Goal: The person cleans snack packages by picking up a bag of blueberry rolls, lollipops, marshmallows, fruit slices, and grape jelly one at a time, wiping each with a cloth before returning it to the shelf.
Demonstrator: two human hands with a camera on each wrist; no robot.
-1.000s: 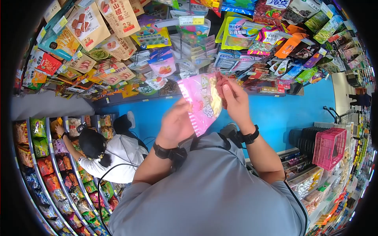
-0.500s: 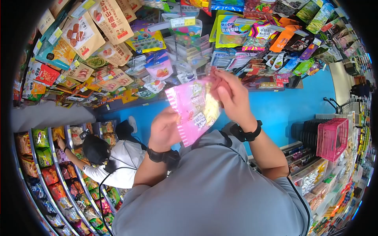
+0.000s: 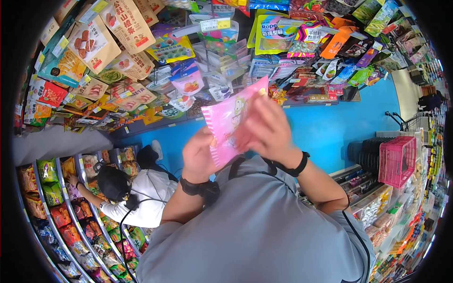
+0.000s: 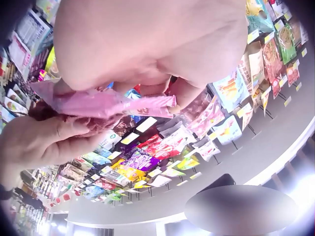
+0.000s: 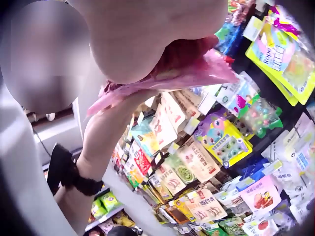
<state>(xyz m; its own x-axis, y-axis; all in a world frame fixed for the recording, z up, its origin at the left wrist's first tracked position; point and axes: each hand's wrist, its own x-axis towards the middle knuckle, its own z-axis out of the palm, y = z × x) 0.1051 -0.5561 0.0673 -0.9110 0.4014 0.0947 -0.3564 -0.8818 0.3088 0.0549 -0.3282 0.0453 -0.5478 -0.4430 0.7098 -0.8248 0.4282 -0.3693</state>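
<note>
A pink snack bag (image 3: 226, 115) with a striped edge is held in front of the chest, tilted up to the right. My left hand (image 3: 198, 153) pinches its striped left edge between thumb and fingers. My right hand (image 3: 266, 127), blurred, lies across the bag's right part with fingers extended, covering much of the printed face. In the left wrist view the bag (image 4: 98, 104) is seen nearly edge-on, with the right hand (image 4: 49, 142) close against one side. Dark red shows along the bag (image 5: 189, 56) beneath the right hand in the right wrist view.
Hanging snack pouches fill the rack ahead, among them a yellow-edged pouch (image 3: 273, 35) and brown paper pouches (image 3: 130, 23). A person in a white top (image 3: 146, 193) crouches at left by shelves of packets (image 3: 61, 214). A pink basket (image 3: 396, 162) stands at right above the blue floor (image 3: 325, 137).
My right hand has moved from the bag's upper right end, down and across its face. The bag's right corner now points up, uncovered. The left hand keeps its hold on the striped edge.
</note>
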